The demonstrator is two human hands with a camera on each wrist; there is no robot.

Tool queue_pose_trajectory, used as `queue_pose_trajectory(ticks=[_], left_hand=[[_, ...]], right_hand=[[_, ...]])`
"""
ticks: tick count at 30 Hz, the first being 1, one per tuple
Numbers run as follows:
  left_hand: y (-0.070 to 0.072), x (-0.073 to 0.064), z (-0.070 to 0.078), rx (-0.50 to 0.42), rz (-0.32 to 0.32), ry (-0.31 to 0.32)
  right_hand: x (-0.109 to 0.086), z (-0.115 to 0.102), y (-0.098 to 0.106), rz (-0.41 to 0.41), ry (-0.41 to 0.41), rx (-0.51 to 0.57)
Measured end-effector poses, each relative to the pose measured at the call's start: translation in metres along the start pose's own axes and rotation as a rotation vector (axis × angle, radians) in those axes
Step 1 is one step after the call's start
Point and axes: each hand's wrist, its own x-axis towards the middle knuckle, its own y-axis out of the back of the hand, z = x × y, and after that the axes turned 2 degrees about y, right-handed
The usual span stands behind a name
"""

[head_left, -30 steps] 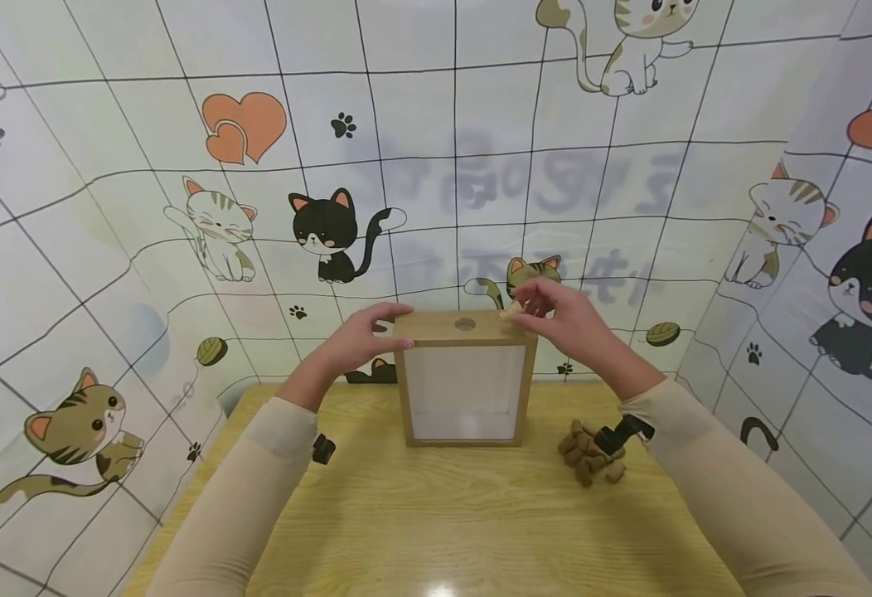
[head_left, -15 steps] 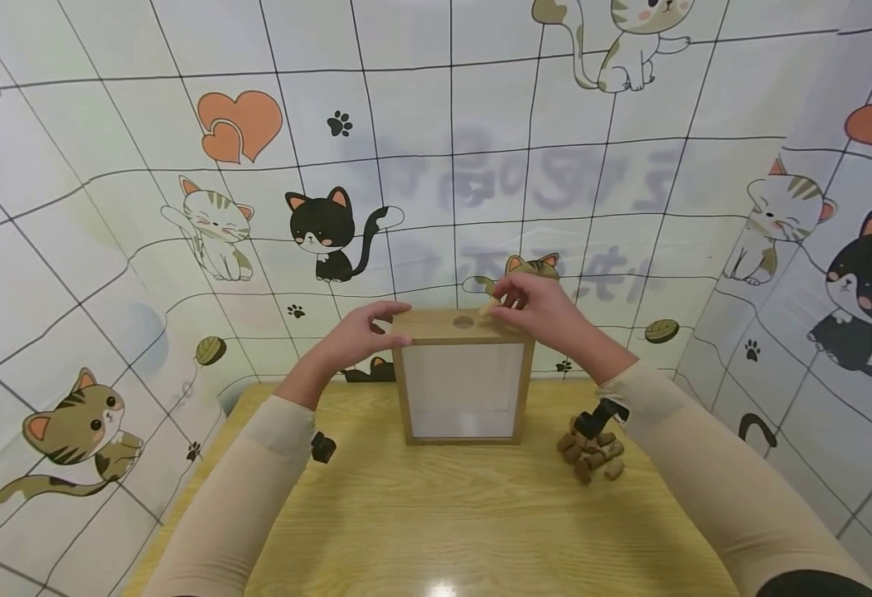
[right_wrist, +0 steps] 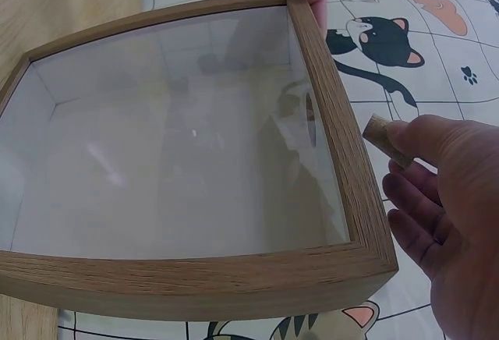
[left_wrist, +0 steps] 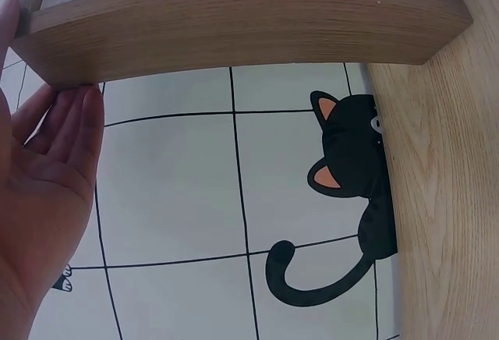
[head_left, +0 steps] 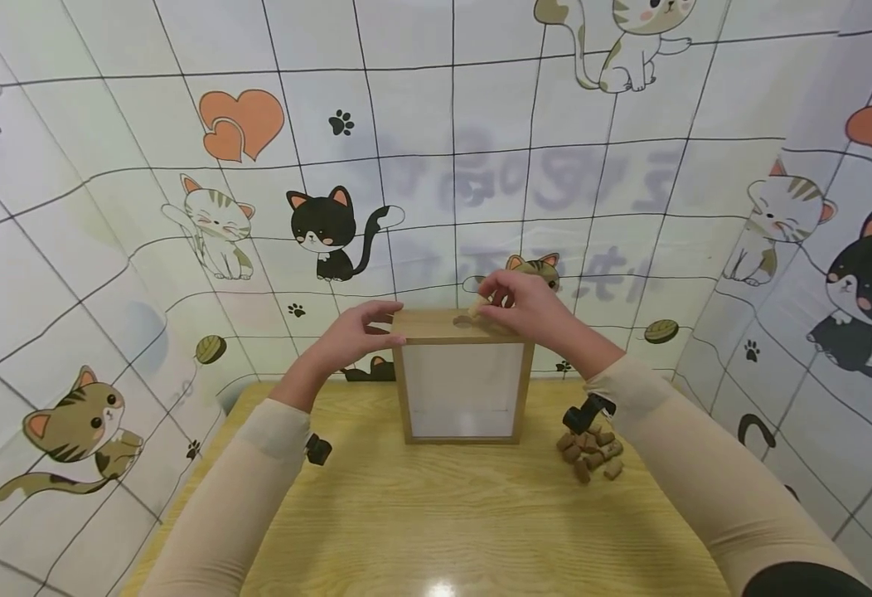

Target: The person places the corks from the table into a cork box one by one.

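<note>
A shallow wooden box with a clear front stands upright on the table, a round hole in its top. My left hand holds its top left corner, thumb at the front edge and fingers behind; in the left wrist view those fingers touch the back edge. Between thumb and fingertips, my right hand pinches a small light brown cork, just to the right of the hole and close over the box top. In the right wrist view the cork is tilted beside the frame, the other fingers loosely bent.
To the right of the box, a small pile of brown corks lies on the wooden table. Behind the box and at both sides hangs a white gridded wall covering printed with cats. Each wrist wears a black camera mount.
My right hand has moved left along the box top with the cork, from the right end to beside the hole. My left hand stays at the corner.
</note>
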Motion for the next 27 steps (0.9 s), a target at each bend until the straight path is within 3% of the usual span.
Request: queue_pose_trajectory(ticks=[5,27], left_hand=[[0.003,-0.002,-0.001,-0.038,-0.015,0.006],[0.002,-0.001,0.0,-0.025,-0.013,0.015]], right_hand=[[0.004,-0.002,-0.003,-0.048,-0.018,0.014],[0.014,-0.003,-0.02,-0.127,0.005,-0.052]])
